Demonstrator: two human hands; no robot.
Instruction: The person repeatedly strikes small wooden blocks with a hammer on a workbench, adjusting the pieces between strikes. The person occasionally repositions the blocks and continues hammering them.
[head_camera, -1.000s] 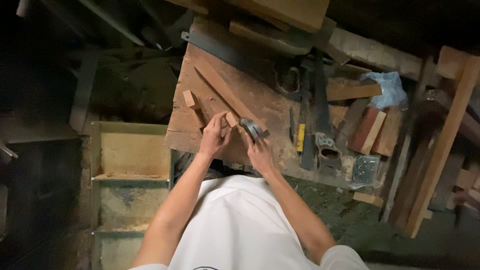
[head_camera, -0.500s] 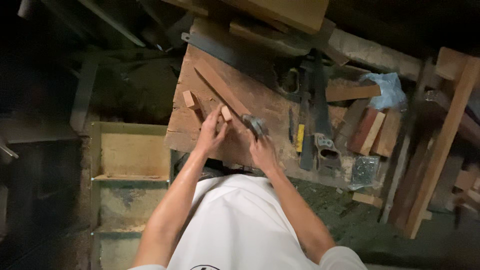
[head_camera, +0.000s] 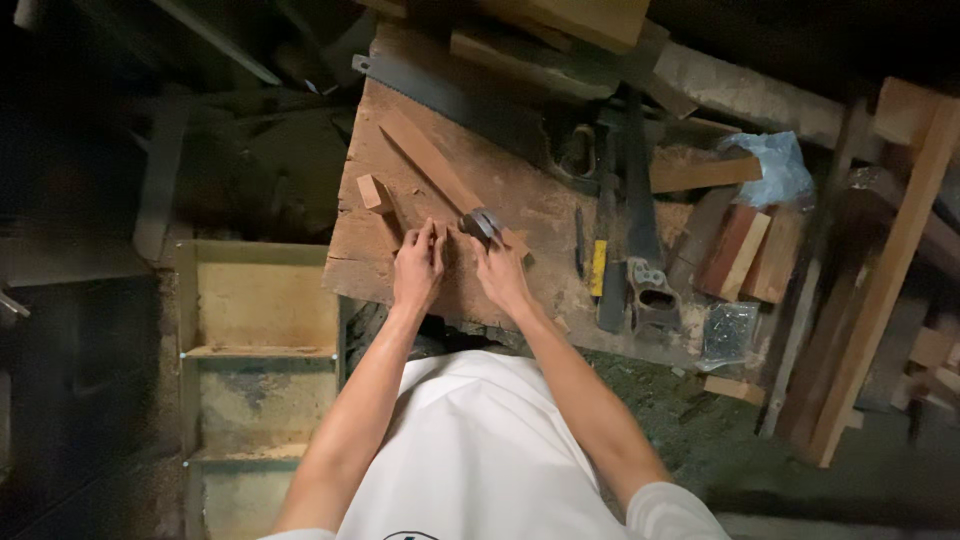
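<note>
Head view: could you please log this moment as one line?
left hand: fingertips on workbench | right hand: at small metal tool | wood strip: lying diagonal

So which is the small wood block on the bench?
Find the worn wooden workbench with the long slat lying slantwise. The small wood block sits left of that slat, just above the left hand, short and stubby, unlike the long slat.

small grey tool (head_camera: 480, 222) at right hand (head_camera: 500, 280) fingertips: too small and blurred to identify. left hand (head_camera: 418, 268) covers whatever sits beneath its fingers. saw (head_camera: 450, 95) handle end lost under stacked planks (head_camera: 560, 30), themselves cut by top edge. surroundings left of desk (head_camera: 350, 270) too dark to read.
</note>
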